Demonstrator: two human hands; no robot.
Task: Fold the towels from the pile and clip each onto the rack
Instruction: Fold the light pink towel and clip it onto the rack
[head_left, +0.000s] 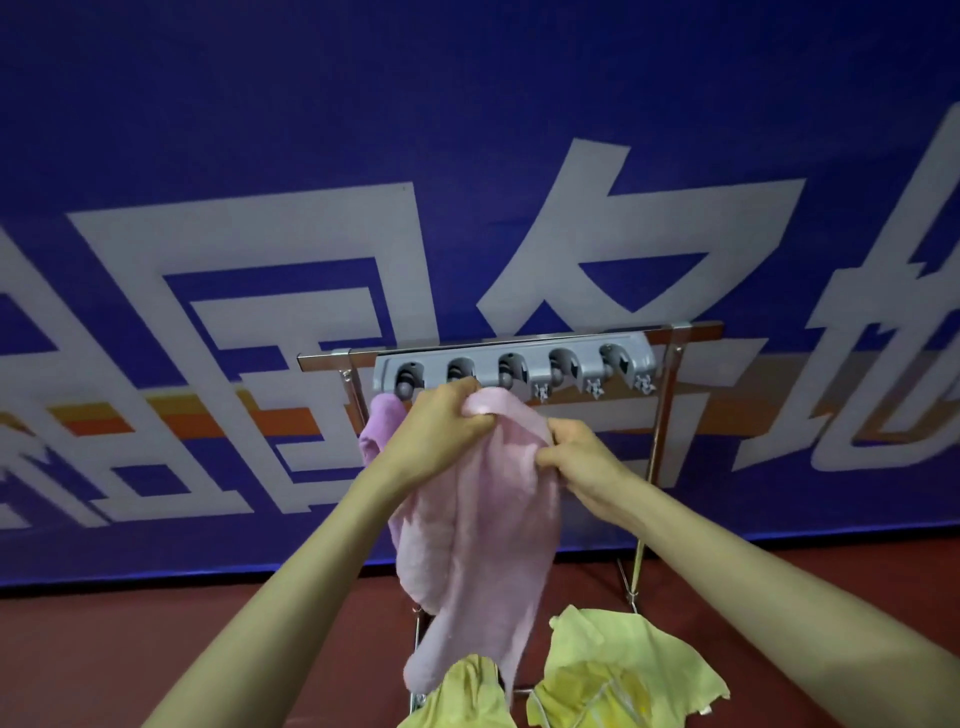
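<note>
Lilac towel (382, 426) hangs off the first clip. Your left hand (447, 421) has fingers curled round the pink towel (483, 519) at its bunched top edge, just under the rack (535, 349). Push that bunch straight up into the second clip. Right hand (576, 457) pinches the fold just beside it; pull taut.

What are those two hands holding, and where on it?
Both grip the pink towel by its bunched upper end: the left hand at the very top, the right hand just below on its right edge.
</note>
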